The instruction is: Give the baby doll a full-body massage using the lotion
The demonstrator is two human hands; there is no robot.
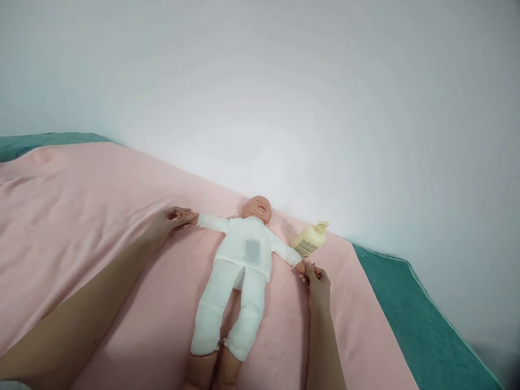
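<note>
A baby doll [239, 244] with a white cloth body lies on its back on the pink blanket [162, 303], its head toward the wall. Both its arms are stretched out sideways. My left hand [167, 221] grips the doll's hand on the left side, fingers and thumb closed around it. On the other side, my right hand [318, 279] pinches the doll's other hand between thumb and fingers. A grey rectangle shows on the doll's chest. Its feet run out of the bottom of the view.
A pale yellow pump bottle [311, 238] stands tilted just beyond the doll's arm on the right, close to my right hand. Green cloth [418, 314] shows past the blanket's edge. A plain white wall [260, 97] rises behind the doll's head.
</note>
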